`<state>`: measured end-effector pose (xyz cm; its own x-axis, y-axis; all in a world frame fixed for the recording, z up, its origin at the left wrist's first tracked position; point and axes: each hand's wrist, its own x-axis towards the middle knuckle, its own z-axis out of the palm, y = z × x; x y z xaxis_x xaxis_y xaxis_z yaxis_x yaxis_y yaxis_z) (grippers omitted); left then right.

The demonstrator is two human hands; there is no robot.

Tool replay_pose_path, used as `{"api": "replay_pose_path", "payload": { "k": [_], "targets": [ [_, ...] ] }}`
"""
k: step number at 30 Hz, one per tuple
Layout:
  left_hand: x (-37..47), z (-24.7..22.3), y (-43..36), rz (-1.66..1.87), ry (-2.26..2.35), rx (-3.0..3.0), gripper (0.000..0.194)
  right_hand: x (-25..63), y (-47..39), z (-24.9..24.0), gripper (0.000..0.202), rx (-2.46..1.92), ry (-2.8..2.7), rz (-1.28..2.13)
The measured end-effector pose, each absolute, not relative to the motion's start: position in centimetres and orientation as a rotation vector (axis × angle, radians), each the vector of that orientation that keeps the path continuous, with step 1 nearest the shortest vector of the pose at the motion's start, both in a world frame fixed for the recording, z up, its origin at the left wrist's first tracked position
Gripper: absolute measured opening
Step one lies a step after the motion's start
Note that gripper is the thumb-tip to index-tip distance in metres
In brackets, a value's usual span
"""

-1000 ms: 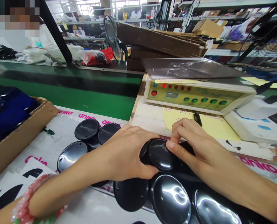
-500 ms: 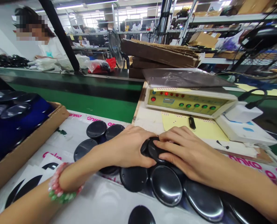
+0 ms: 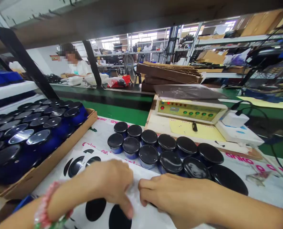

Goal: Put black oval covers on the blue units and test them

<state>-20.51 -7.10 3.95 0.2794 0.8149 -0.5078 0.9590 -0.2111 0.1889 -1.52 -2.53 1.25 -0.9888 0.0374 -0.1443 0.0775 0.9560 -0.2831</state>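
My left hand (image 3: pixel 110 181), slightly blurred, hovers over a white sheet (image 3: pixel 141 219) bearing flat black discs (image 3: pixel 119 219) that look like stickers. Its thumb points down, apart from the bent fingers, and nothing shows between them. Close by on the right, my right hand (image 3: pixel 172 197) lies low over the same sheet with its fingers curled in. A dark edge shows under those fingers; what they hold, if anything, is hidden. Just beyond both hands, jars with glossy black lids (image 3: pixel 148 155) and blue bodies stand in two rows.
At left a cardboard tray (image 3: pixel 81 127) is packed with more blue, black-lidded jars (image 3: pixel 39 138). Behind the rows sits a control box (image 3: pixel 191 109) with buttons and a red light, near a white adapter (image 3: pixel 239 132). A green conveyor (image 3: pixel 117 108) crosses behind; a person (image 3: pixel 80 66) is beyond it.
Both hands have left the black-lidded jar they were gripping and come down toward me over the sheet of black discs. The jars now stand in two rows. The view has shifted.
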Motion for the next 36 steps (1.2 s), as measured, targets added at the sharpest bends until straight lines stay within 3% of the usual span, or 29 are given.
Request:
{"api": "replay_pose_path", "payload": {
  "k": [6, 13, 18, 21, 24, 28, 30, 36],
  "targets": [
    [-21.4, -0.6, -8.6, -0.237, 1.73, 1.91, 0.036, -2.2, -3.0, 1.9, 0.045, -0.064, 2.944, -0.122],
    [-21.3, -0.2, -8.3, -0.198, 1.724, 1.905, 0.036, -0.7, -4.1, 0.7, 0.005, -0.152, 3.146, 0.22],
    [-21.6, -0.3, -8.8, -0.174, 1.705, 1.92, 0.037, 1.3, -3.7, 1.6, 0.008, -0.167, 3.207, 0.328],
    [-21.6, 0.7, -9.1, -0.153, 1.679, 1.93, 0.034, 3.3, -2.0, 3.4, 0.019, 0.228, 3.33, 0.006],
    [-21.2, 1.7, -8.3, 0.216, 1.771, 2.11, 0.03, 3.9, 0.5, 4.8, 0.012, 0.965, 3.292, -0.682],
    [-20.5, 0.4, -5.7, 0.696, 1.903, 2.455, 0.071, 1.4, 3.3, 4.1, 0.031, 1.39, 2.909, -1.505],
    [-20.4, -1.1, -4.7, 0.757, 1.86, 2.476, 0.077, -0.1, 3.9, 2.9, 0.034, 1.391, 2.844, -1.641],
    [-20.4, -3.9, -4.8, 0.925, 1.872, 2.423, 0.068, -1.4, 3.6, 0.1, 0.029, 1.492, 2.972, -1.596]
  ]
}}
